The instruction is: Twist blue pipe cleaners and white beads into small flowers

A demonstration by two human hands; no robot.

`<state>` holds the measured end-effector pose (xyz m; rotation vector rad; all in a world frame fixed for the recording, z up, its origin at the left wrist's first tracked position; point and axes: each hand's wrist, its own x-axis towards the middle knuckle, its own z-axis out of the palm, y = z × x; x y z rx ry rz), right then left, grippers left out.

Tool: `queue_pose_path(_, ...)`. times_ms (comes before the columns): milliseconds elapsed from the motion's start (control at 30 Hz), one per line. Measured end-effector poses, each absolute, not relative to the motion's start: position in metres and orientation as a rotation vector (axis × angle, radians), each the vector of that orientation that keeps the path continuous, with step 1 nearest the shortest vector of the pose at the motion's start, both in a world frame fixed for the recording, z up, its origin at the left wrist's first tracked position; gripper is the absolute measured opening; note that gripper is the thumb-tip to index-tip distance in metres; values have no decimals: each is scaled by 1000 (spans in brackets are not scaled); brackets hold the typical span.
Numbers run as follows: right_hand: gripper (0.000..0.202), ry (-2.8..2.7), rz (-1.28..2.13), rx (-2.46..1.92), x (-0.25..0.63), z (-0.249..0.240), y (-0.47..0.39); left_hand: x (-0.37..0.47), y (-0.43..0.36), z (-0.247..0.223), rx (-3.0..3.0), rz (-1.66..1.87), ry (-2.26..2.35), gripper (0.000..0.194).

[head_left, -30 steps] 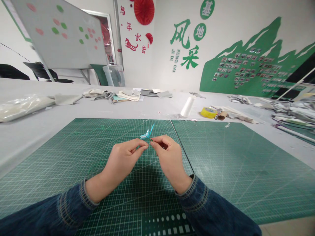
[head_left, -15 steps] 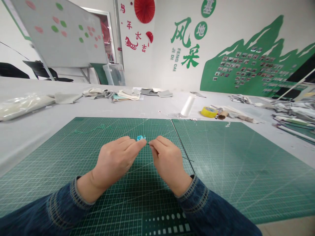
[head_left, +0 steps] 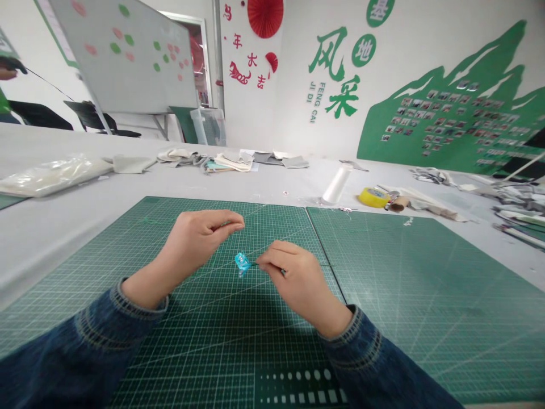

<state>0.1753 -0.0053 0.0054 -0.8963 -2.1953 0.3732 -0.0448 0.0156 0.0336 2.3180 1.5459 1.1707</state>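
Observation:
A small bright-blue flower (head_left: 242, 262) with a thin dark stem points left from my right hand (head_left: 293, 278). Thumb and fingers of that hand are closed on the stem just behind the bloom, and the stem's thin end sticks out on the far side of the hand. Up and to the left, apart from the flower, is my left hand (head_left: 200, 236), its thumb and fingertips pinched together. Whether a fine thread lies in that pinch I cannot make out. Both hands are over the green cutting mat (head_left: 204, 341).
A second green mat (head_left: 426, 284) adjoins on the right. Behind are a white thread cone (head_left: 338, 183), yellow tape (head_left: 373, 197), a cardboard tube (head_left: 399, 204) and fabric scraps (head_left: 281, 159). A plastic-wrapped bundle (head_left: 59, 175) lies left. A person's hand (head_left: 11, 68) shows far left.
My left hand has come off the flower and risen to the upper left. The bloom is now fully visible beside my right hand. The view has swung slightly left.

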Motion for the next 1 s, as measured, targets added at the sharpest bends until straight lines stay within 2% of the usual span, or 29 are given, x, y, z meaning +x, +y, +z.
queue_pose_path(167, 15, -2074, 675, -772, 174, 13, -9, -46, 29, 25, 2069, 1086, 1505, 24)
queue_pose_path(267, 13, -1972, 686, -772, 175, 16, -11, -42, 34, 17, 1921, 1069, 1414, 21)
queue_pose_path(567, 16, -1709, 511, -879, 181, 18, -10, -20, 22, 12, 1572, 914, 1225, 14)
queue_pose_path(733, 14, -1676, 424, -952, 182, 15, -5, -27, 23, 9, 1797, 724, 1237, 21)
queue_pose_path(867, 19, -1716, 184, -1048, 181, 10, -3, -31, 23, 9, 2131, 902, 1435, 30)
queue_pose_path(1000, 22, -1811, -43, -1088, 178, 4, -4, -22, 8, 20, 2257, 1058, 1453, 27)
